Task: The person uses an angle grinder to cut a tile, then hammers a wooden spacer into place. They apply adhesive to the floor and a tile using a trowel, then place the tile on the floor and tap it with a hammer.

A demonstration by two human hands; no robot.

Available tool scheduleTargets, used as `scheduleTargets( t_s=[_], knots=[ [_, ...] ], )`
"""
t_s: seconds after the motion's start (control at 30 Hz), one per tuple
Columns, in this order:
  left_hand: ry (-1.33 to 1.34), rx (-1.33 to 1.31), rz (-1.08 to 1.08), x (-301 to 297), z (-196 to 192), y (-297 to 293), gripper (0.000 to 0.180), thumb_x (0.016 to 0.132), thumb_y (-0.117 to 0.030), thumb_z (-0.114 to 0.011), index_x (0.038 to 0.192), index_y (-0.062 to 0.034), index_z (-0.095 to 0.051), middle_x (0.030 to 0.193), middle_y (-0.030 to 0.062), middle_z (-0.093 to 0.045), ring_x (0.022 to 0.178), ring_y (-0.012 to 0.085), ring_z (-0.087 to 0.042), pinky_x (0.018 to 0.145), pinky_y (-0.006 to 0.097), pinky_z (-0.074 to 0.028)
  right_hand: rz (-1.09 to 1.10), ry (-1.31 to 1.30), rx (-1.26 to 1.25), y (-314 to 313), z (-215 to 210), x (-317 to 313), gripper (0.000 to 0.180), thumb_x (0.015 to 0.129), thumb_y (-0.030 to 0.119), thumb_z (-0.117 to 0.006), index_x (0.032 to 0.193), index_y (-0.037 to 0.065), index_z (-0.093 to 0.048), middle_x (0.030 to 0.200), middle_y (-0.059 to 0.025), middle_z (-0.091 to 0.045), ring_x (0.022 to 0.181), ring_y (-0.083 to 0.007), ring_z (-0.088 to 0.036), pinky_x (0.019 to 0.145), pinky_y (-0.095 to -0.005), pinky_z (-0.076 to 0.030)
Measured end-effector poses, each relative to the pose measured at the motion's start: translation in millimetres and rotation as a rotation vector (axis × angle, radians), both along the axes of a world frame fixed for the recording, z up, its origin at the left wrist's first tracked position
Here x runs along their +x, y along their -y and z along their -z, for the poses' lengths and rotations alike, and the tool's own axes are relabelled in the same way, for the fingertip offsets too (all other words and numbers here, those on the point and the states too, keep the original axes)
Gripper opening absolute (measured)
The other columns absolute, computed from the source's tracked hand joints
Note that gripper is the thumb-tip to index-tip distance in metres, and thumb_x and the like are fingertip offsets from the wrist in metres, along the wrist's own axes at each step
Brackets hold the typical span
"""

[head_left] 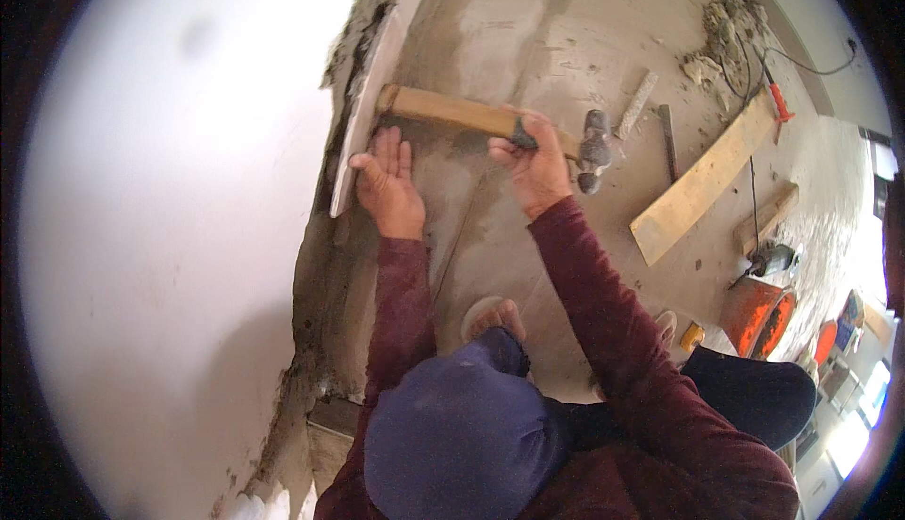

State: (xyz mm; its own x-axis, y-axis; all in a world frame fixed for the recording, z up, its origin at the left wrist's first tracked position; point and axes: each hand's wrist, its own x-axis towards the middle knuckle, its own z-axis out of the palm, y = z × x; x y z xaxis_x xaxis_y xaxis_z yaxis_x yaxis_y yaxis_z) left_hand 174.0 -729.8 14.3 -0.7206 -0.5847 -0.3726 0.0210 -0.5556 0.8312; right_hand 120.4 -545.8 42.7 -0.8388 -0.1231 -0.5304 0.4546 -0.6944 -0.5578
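Note:
A long pale skirting tile (375, 96) stands on edge along the foot of the white wall, with a rough mortar gap behind it. My left hand (388, 185) is beside its near end, fingers stretched out and thumb touching the tile's top edge. In my right hand (537, 164) is a hammer, gripped by its wooden handle (443, 110) close to the head. The butt of the handle reaches to the tile's face. A dark band or patch shows on the handle at my fingers. The dark metal hammer head (594, 149) sticks out to the right.
On the floor to the right lie a wide wooden board (698, 185), a dark metal bar (668, 141), a narrow tile strip (637, 103) and a red-handled tool (781, 103). Rubble (731, 34) and cables lie farther back. A power tool (773, 261) rests near an orange container (749, 313).

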Motion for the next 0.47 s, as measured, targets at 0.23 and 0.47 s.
scheduleTargets(
  t_s=[0.23,0.47],
  knots=[
    [0.064,-0.025,0.073,1.1,-8.2,3.7,0.094,0.089,-0.065,-0.035,0.140,0.0135,-0.023,0.146,0.0242,-0.037,0.135,0.0316,-0.039,0.113,0.042,-0.033,0.034,0.062,-0.016,6.3,1.8,1.2,0.029,0.095,0.022,-0.051,0.117,0.005,-0.053,0.110,-0.0120,-0.061,0.072,-0.0235,-0.066,0.065,-0.0339,-0.058],
    [0.090,0.012,0.162,10.1,-9.3,11.6,0.088,0.092,-0.062,-0.035,0.145,0.0066,-0.018,0.148,0.0190,-0.037,0.136,0.0312,-0.038,0.114,0.042,-0.030,-0.050,0.042,-0.074,-5.4,3.7,7.0,0.037,0.094,0.028,-0.054,0.123,0.006,-0.050,0.122,-0.0127,-0.059,0.075,-0.0246,-0.066,0.066,-0.0331,-0.058]
  ],
)
